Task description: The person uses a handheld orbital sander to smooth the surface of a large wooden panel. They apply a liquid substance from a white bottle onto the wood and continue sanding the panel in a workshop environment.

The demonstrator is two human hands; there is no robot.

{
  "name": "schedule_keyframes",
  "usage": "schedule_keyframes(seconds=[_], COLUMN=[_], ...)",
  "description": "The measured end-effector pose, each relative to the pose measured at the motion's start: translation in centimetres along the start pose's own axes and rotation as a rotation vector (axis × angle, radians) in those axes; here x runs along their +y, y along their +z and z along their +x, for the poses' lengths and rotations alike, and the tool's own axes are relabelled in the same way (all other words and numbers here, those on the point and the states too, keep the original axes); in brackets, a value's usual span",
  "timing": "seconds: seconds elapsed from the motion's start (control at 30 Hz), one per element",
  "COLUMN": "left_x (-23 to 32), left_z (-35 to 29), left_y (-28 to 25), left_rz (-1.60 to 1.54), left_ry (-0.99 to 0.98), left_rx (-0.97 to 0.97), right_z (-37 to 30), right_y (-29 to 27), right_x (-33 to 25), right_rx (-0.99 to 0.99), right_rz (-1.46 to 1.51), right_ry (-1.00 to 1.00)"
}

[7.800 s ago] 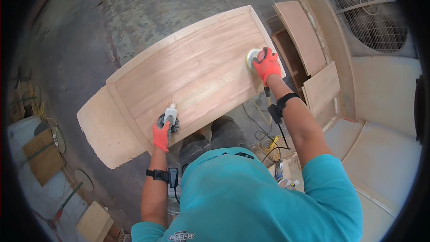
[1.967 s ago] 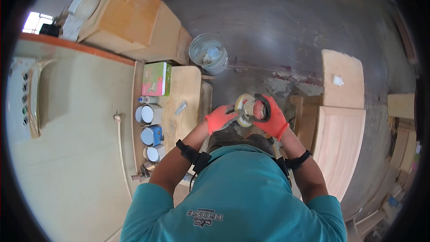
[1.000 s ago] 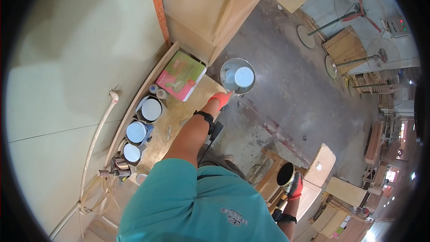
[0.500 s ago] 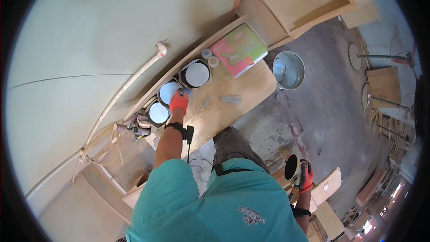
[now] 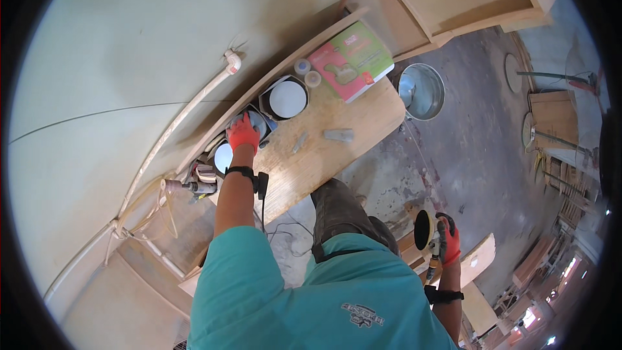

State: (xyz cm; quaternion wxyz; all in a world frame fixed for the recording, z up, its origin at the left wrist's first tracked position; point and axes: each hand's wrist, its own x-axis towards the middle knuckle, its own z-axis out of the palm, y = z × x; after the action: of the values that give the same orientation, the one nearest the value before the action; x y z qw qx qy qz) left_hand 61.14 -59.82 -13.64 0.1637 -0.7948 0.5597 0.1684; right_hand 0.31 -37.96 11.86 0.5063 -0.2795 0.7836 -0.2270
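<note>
My left hand [image 5: 243, 133], in a red glove, reaches into the middle box of round sanding discs [image 5: 258, 120] along the wall side of the workbench [image 5: 285, 181]. Its fingers look spread over the top of the stack, whose surface it partly hides. To the right stands another box of white discs [image 5: 287, 99]; a further stack of white discs [image 5: 223, 157] lies nearer me. Off to the right, away from the bench, my gloved right hand [image 5: 448, 241] is closed around a sander [image 5: 424, 231], its round dark pad facing left.
Grey scraps [image 5: 338, 135], a pink-and-green box [image 5: 350, 61] and two small round containers [image 5: 307, 73] sit on the bench. A metal bucket [image 5: 421, 93] stands on the floor past its end. A power tool [image 5: 194, 186] lies by the wall pipe [image 5: 181, 120]; wooden panels [image 5: 476, 262] are at right.
My left hand has moved left and away from me, from the edge of the middle disc box onto its stack. The sander in my right hand has turned slightly and moved up.
</note>
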Motion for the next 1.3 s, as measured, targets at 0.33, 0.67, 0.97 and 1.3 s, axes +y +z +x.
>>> schedule_keyframes(seconds=[0.33, 0.67, 0.97, 1.3], left_x=[-1.2, -0.7, -1.2, -1.5], left_z=[-3.5, -1.6, -3.0, -1.7], left_y=[0.8, 0.7, 2.8, 1.8], left_rz=[-0.015, 0.073, 0.009, -0.041], left_ry=[0.044, 0.014, 0.016, 0.039], left_rx=[-0.004, -0.114, -0.036, -0.024], right_z=[-0.6, -3.1, -2.8, -2.7], right_y=[0.9, 2.7, 1.7, 2.4], right_x=[5.4, 4.8, 7.7, 6.7], right_rx=[0.049, 0.053, 0.071, 0.042], right_rz=[0.051, 0.058, 0.012, 0.149], right_ry=[0.005, 0.099, 0.04, 0.118])
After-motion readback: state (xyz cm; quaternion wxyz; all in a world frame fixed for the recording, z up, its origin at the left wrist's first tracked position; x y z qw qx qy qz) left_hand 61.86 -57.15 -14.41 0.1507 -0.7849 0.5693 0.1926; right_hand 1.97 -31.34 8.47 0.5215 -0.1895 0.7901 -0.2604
